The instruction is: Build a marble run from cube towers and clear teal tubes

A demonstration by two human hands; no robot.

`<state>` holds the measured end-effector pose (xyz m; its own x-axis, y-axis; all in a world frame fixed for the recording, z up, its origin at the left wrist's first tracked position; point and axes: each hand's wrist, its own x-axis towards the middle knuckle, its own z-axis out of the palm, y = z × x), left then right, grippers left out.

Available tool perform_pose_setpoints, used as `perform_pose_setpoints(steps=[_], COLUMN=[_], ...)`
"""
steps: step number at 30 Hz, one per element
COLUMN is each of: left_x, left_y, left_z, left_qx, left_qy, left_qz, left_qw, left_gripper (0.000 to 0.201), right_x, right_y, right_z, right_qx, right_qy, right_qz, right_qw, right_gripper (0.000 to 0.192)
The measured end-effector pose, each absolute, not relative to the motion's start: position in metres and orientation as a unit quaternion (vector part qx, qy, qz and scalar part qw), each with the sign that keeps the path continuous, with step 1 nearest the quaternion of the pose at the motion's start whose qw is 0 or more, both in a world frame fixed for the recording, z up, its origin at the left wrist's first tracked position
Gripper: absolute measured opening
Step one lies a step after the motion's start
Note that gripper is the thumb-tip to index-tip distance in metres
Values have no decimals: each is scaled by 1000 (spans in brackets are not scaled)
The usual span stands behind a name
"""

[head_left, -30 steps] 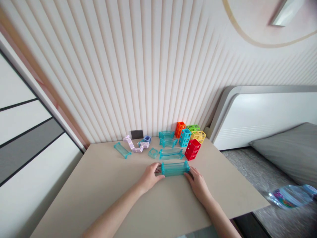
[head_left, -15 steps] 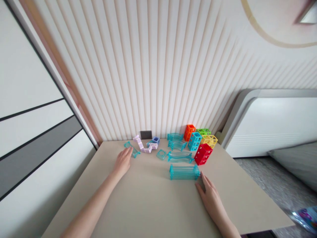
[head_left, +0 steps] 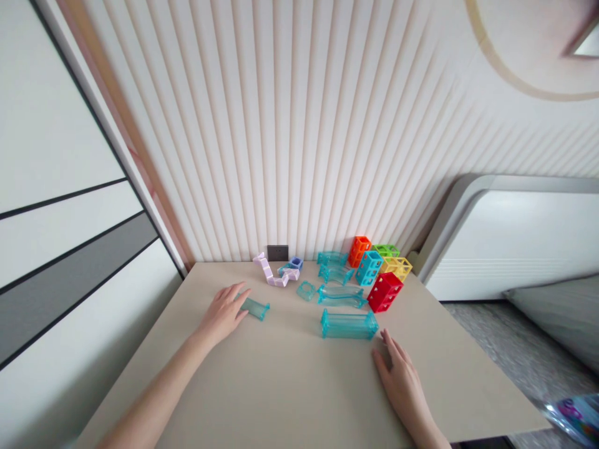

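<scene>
Two bare hands lay on the beige desk [head_left: 290,386], nearest the camera. The right hand [head_left: 401,380] rested palm down with fingers loosely spread, gripping nothing; its fingertips came close to the right end of a long teal track piece [head_left: 349,325], though whether they touched it could not be told. That piece was clear turquoise plastic, a straight channel with ribbed side walls and flared ends, lying crosswise on the desk.

Farther left, the left hand [head_left: 223,312] was flat and open too, its fingertips on the near end of a short teal track piece [head_left: 255,307] (same clear turquoise, angled toward the right), pressing on it rather than closing around it.

Beyond these lay a wavy teal track [head_left: 340,294], a small square teal piece [head_left: 306,290] and a lilac zigzag track [head_left: 271,274], with a little blue cube [head_left: 294,263] just beside it. More teal tracks [head_left: 333,265] sat near the wall. To their right stood a cluster of open-frame blocks: red [head_left: 384,292] nearest, then blue [head_left: 369,267], yellow [head_left: 397,267], orange [head_left: 358,250] and green [head_left: 385,250].

A dark wall socket [head_left: 277,252] sat at the desk's back edge, under a pale ribbed wall [head_left: 299,125]. A white headboard [head_left: 510,243] and grey bedding [head_left: 556,318] filled the right side.
</scene>
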<state>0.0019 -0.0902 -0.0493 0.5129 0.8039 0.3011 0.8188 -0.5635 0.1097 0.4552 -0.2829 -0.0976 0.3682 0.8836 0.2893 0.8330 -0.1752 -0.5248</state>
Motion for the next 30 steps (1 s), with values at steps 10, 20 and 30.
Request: perform_pose_setpoints(steps=[10, 20, 30], left_x=[-36, -30, 113], left_y=[-75, -124, -188], left_z=[-58, -45, 39], left_qx=[-852, -828, -866], left_qy=[-483, -475, -304], left_qz=[-160, -248, -335], left_qw=[-122, -163, -215], left_gripper=[30, 25, 23], right_x=[452, 442, 404], right_y=[-283, -289, -285], right_z=[-91, -62, -28], right_qx=[-763, -707, -534], right_qy=[-555, -522, -703], right_qz=[48, -82, -19], right_qw=[328, 470, 470], right_gripper=[62, 35, 48])
